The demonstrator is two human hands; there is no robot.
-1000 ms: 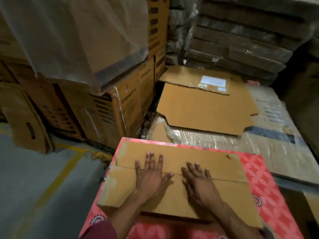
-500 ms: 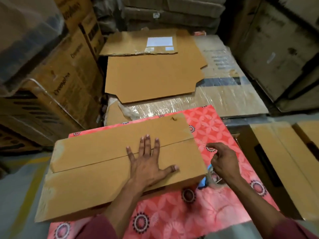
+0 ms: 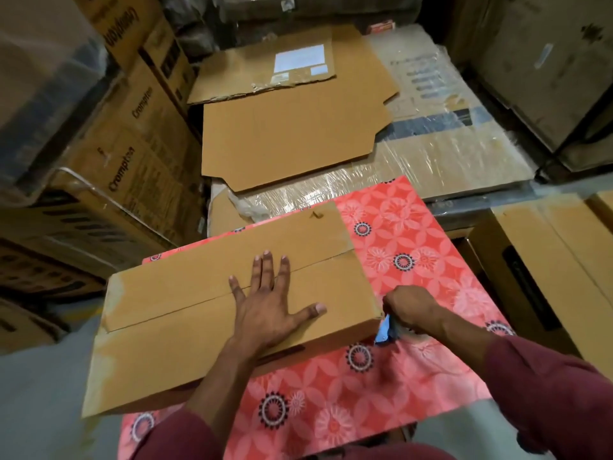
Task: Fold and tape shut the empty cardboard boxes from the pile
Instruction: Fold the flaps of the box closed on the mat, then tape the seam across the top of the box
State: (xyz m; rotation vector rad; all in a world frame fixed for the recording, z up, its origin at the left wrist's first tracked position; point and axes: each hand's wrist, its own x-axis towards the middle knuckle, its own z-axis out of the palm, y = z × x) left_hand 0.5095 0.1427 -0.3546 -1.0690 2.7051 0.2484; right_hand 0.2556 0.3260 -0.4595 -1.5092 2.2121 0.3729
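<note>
Since 1 second ago my right hand (image 3: 409, 308) has left the box top and now curls around a blue tape dispenser (image 3: 386, 328) at the box's right near corner; I see only part of the tool. My left hand (image 3: 268, 305) stays flat, fingers spread, pressing across the seam where the 2 flaps meet. I see the cardboard box (image 3: 205, 313) lying on the red floral tablecloth (image 3: 398, 257), flattened cardboard sheets (image 3: 288, 137) stacked beyond it.

My work surface is the table under a red flowered cloth (image 3: 391, 260), filling the lower middle of the frame. The folded cardboard box (image 3: 185, 333) lies flat on its left part; a blue tape dispenser (image 3: 384, 330) sits at the box's right corner.
</note>
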